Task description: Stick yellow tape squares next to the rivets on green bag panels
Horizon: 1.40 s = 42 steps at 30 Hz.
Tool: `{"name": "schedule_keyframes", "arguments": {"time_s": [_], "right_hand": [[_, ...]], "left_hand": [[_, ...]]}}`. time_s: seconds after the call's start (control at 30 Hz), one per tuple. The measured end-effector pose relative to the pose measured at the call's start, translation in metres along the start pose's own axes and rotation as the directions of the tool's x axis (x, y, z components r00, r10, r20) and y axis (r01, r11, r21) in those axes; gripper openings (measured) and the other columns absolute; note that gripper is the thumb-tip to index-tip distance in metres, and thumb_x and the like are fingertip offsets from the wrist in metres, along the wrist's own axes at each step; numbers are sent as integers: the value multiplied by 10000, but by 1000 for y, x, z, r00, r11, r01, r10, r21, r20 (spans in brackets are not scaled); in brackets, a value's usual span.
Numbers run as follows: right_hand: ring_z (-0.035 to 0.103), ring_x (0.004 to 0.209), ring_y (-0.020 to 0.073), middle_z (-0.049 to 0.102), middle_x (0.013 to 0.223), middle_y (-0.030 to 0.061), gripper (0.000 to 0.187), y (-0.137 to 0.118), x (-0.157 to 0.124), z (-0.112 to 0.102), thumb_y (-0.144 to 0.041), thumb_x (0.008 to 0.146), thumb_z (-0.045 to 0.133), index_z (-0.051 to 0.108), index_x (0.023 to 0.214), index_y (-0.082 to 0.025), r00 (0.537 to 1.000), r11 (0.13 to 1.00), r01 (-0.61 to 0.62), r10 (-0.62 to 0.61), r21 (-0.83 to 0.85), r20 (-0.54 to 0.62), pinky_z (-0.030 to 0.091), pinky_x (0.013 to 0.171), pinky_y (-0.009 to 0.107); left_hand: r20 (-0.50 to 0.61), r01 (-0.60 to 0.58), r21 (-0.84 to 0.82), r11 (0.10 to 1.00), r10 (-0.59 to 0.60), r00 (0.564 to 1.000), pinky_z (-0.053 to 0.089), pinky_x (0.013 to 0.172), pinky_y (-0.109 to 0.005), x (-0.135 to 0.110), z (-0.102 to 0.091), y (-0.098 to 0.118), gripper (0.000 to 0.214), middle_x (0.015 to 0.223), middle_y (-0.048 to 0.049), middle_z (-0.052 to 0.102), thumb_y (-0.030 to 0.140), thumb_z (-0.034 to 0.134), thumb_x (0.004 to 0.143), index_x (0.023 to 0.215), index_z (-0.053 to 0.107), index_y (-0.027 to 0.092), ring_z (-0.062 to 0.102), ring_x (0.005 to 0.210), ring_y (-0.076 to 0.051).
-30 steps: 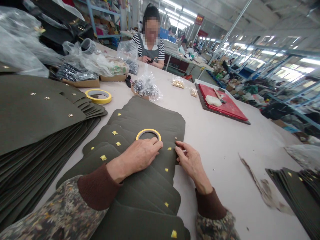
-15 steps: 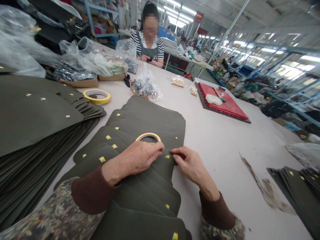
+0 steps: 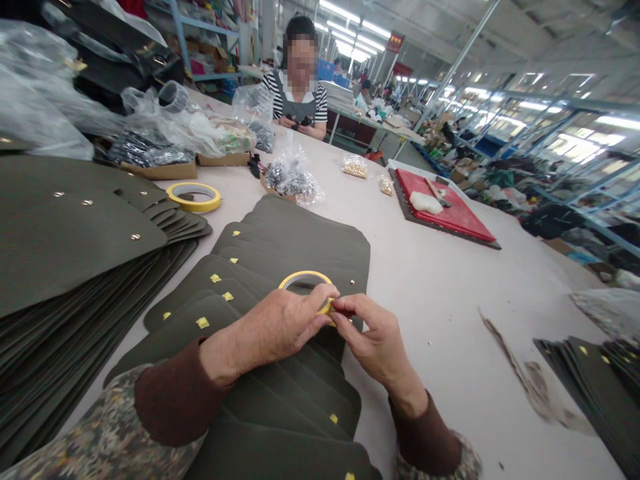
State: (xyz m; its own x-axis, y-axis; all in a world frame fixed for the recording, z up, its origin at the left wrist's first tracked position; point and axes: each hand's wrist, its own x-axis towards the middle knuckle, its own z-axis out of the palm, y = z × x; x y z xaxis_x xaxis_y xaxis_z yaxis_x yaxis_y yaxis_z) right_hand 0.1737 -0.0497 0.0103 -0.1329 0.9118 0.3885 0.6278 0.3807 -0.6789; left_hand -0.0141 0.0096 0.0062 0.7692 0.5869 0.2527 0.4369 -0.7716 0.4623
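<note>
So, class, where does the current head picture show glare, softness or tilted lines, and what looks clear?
Head view, top: ceiling lights burn white, a pole leans; head view, lower right: the grey strip looks soft; head view, centre: left hand, right hand and yellow tape roll look fairly clear.

Panels [image 3: 320, 237]: plain dark olive-grey, spotted with bright yellow tape pieces [image 3: 203, 323]. Tape roll [image 3: 306, 273]: yellow, grey inside. Sleeves [image 3: 100, 427]: camouflage, mottled brown, tan and grey; cuffs [image 3: 180, 400] solid dark brown. Desk [image 3: 450, 287]: pale pinkish grey to my eye. Board [image 3: 460, 217]: solid red. Small bagged pieces [image 3: 355, 168]: gold. Co-worker's shirt [image 3: 321, 100]: black-and-white stripes; apron [image 3: 301, 107]: grey
</note>
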Motion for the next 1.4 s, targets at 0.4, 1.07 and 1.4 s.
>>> {"name": "schedule_keyframes", "arguments": {"time_s": [0.4, 1.07, 1.4], "right_hand": [[594, 555, 114, 672, 655, 4, 142, -3, -6, 12, -166, 818, 542, 662, 752, -203, 983, 979, -13, -24, -204, -181, 488, 578, 235], [639, 547, 118, 703, 654, 35, 364, 46, -22, -7, -457, 644, 796, 707, 780, -132, 674, 555, -669, 733, 494, 90, 553, 567, 242], [527, 452, 100, 603, 517, -11, 241, 41, -20, -8, -389, 733, 664, 666, 744, -148, 713, 675, -699, 682, 238, 162, 434, 466, 218]], "left_hand": [[-26, -11, 10, 1000, 12, 1000, 446, 644, -239, 6, 2, 0, 128, 827, 11, 649, 140, 438, 937, 925, 549, 203, 633, 757, -142], [26, 98, 233, 967, -107, 994, 429, 763, -354, 15, 18, -2, 133, 917, -44, 621, 131, 425, 938, 939, 547, 183, 536, 857, -221], [88, 36, 76, 996, -43, 995, 404, 712, -307, 8, 19, 0, 109, 873, -18, 607, 155, 436, 941, 933, 535, 200, 529, 805, -187]]}}
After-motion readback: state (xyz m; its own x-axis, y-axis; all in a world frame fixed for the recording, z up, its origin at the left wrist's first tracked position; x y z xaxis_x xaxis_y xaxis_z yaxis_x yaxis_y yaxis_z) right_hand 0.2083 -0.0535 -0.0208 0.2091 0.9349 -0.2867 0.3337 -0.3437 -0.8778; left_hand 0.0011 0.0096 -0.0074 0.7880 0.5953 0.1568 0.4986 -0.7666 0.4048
